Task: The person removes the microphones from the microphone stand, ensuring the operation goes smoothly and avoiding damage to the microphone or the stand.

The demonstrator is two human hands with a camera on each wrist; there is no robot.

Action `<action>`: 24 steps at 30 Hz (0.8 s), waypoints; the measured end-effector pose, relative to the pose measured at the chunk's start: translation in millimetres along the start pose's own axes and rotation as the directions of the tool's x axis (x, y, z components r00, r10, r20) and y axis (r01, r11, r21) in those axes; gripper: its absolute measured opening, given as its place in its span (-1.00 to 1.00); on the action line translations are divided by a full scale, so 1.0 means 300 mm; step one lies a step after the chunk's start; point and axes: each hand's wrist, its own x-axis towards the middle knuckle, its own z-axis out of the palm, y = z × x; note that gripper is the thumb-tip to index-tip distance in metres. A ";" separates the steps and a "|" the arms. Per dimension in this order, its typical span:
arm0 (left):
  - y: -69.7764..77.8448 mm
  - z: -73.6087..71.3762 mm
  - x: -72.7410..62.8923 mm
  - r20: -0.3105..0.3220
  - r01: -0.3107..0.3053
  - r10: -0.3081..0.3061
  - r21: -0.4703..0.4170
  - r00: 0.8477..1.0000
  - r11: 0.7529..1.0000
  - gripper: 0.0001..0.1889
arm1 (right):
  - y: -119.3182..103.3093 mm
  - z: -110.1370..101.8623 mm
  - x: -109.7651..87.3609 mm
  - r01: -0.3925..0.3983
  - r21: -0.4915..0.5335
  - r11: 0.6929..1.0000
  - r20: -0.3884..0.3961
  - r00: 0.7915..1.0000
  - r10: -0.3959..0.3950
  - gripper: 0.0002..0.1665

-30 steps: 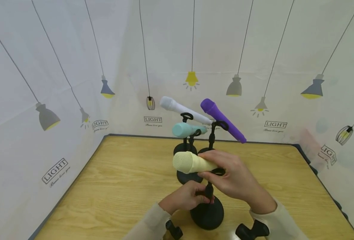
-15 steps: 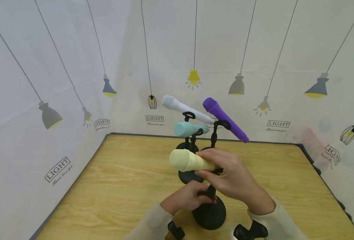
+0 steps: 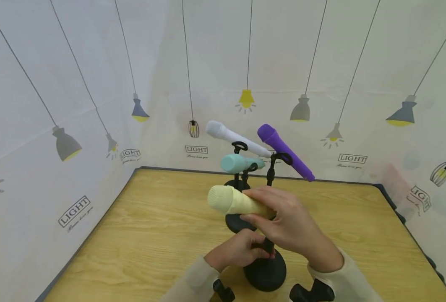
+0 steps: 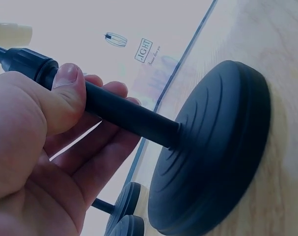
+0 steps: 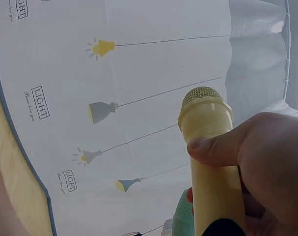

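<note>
A pale yellow microphone (image 3: pixel 223 199) points leftward above the nearest black stand (image 3: pixel 265 270). My right hand (image 3: pixel 288 218) grips its body, with the thumb along the near side in the right wrist view. Part of the stand's black clip (image 5: pixel 223 228) shows against the microphone's lower body there; in the head view the hand hides it. My left hand (image 3: pixel 239 249) holds the stand's upright pole (image 4: pixel 129 115) below its collar, thumb on one side and fingers on the other. The round base (image 4: pixel 212 147) rests on the wooden table.
Behind stand other black microphone stands, bearing a mint microphone (image 3: pixel 238 163), a white microphone (image 3: pixel 234 137) and a purple microphone (image 3: pixel 285 151). The wooden table (image 3: pixel 143 226) is enclosed by white cloth walls (image 3: pixel 162 63) printed with lamps.
The yellow microphone and my right hand have shifted slightly left in the head view. The stand's upper part leans a little. My left hand keeps its hold on the pole.
</note>
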 end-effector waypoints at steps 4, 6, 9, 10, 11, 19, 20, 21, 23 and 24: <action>0.002 0.001 -0.001 -0.006 -0.008 0.008 0.004 1.000 1.000 -0.91 | -0.015 0.003 0.013 -0.015 0.007 1.000 0.013 1.000 0.015 -0.44; 0.002 0.001 -0.002 -0.008 -0.016 0.016 0.012 1.000 1.000 -0.91 | -0.021 0.005 0.020 -0.013 0.003 1.000 0.011 1.000 0.013 -0.43; 0.002 0.004 -0.001 -0.006 -0.023 0.023 0.011 1.000 1.000 -0.91 | -0.030 0.008 0.029 -0.005 0.006 1.000 0.005 1.000 0.005 -0.41; 0.002 0.004 -0.002 -0.006 -0.025 0.025 0.008 1.000 1.000 -0.91 | -0.033 0.010 0.032 -0.005 0.008 1.000 0.003 1.000 0.005 -0.41; 0.001 0.005 -0.002 -0.005 -0.027 0.027 0.000 1.000 1.000 -0.91 | -0.036 0.012 0.036 -0.006 0.010 1.000 0.001 1.000 0.006 -0.41; 0.002 0.007 -0.003 -0.014 -0.044 0.044 -0.010 0.999 0.999 -0.91 | -0.063 0.023 0.068 -0.025 0.021 0.999 -0.005 1.000 0.025 -0.46; 0.001 0.006 -0.002 -0.013 -0.043 0.043 -0.012 0.999 0.999 -0.90 | -0.066 0.023 0.073 -0.021 0.022 1.000 -0.005 1.000 0.021 -0.45; 0.001 0.006 -0.001 -0.010 -0.040 0.040 -0.019 0.999 0.999 -0.90 | -0.069 0.024 0.078 -0.016 0.020 1.000 -0.004 1.000 0.016 -0.45; -0.001 0.005 0.002 -0.005 -0.037 0.037 -0.033 0.999 0.999 -0.90 | -0.073 0.028 0.088 -0.004 0.011 1.000 -0.005 1.000 0.004 -0.45; -0.001 0.003 0.004 0.000 -0.035 0.035 -0.046 0.999 0.998 -0.89 | -0.075 0.030 0.093 0.006 0.007 1.000 -0.005 1.000 -0.006 -0.46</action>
